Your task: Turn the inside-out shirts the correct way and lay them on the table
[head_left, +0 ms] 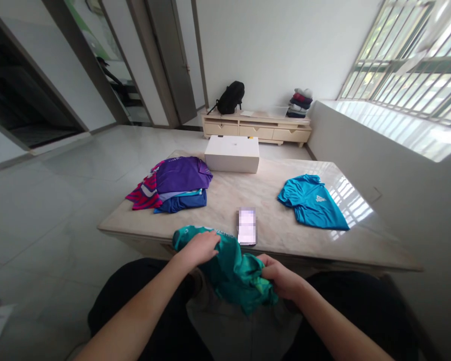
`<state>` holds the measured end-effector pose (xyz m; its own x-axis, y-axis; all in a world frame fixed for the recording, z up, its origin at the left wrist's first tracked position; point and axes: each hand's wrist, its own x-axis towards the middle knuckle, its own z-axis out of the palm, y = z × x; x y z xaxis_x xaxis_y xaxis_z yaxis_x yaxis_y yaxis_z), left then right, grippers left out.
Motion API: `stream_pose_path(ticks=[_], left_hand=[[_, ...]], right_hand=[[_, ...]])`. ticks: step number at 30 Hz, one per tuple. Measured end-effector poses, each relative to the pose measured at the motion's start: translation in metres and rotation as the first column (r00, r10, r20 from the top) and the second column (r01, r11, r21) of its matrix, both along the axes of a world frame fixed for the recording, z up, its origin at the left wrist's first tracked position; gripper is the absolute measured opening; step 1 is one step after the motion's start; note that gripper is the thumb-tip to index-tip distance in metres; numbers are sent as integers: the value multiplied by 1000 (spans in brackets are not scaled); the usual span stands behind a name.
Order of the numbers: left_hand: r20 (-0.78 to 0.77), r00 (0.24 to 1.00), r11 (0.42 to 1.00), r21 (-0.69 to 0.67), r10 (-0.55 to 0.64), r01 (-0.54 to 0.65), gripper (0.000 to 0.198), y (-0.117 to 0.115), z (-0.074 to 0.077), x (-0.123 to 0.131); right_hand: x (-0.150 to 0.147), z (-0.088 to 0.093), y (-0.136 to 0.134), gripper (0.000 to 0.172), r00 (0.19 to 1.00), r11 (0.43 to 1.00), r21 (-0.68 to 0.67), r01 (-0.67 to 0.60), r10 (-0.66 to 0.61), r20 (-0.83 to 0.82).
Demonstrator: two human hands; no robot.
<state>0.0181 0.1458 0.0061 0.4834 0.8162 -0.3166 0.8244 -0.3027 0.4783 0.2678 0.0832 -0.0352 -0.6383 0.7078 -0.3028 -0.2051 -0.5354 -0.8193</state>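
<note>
Nothing legible — (teal shirt [229,273] lettering blurred)

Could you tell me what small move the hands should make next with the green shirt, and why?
Probably draw the green shirt up onto the table and spread it flat: it hangs bunched over the near edge, left hand on its upper part, right hand gripping crumpled cloth, with bare space beside the phone.
</note>
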Motion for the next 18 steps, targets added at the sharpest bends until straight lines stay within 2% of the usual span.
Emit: stream_pose_path(ticks=[3, 4, 6, 8, 9, 11, 14, 18], left_hand=[[93, 979, 977, -96, -183, 192, 30, -23, -4, 19], [166, 950, 946, -147, -263, 288, 31, -32, -7, 27], [347, 861, 850, -245, -372, 466, 31, -50, -13, 44], [495, 779, 759, -311, -385, 572, 32, -62, -23, 59], [534, 762, 745, -324, -365, 584, 34, -66, -28, 65], [564, 761, 768, -314, -321, 557, 39, -70, -37, 74], [537, 799, 850, -256, -270, 460, 44, -71, -46, 81], [466, 845, 898, -204, -261, 389, 49, -72, -54, 83]], right_hand=[[15, 12, 1, 22, 998, 1000, -31, -1, -1, -71], [21, 16, 4, 26, 996, 999, -36, 10, -13, -86], [33, 22, 9, 30, 993, 998, -43, 38, -43, -110], [45, 28, 15, 33, 988, 994, -45, 101, -106, -112], [50, 29, 17, 34, 983, 988, -43, 147, -150, -107], [59, 32, 19, 34, 959, 963, -41, 266, -269, -91], [68, 33, 18, 36, 908, 909, -42, 415, -417, -45], [72, 32, 15, 46, 879, 881, 17, 472, -472, 58]])
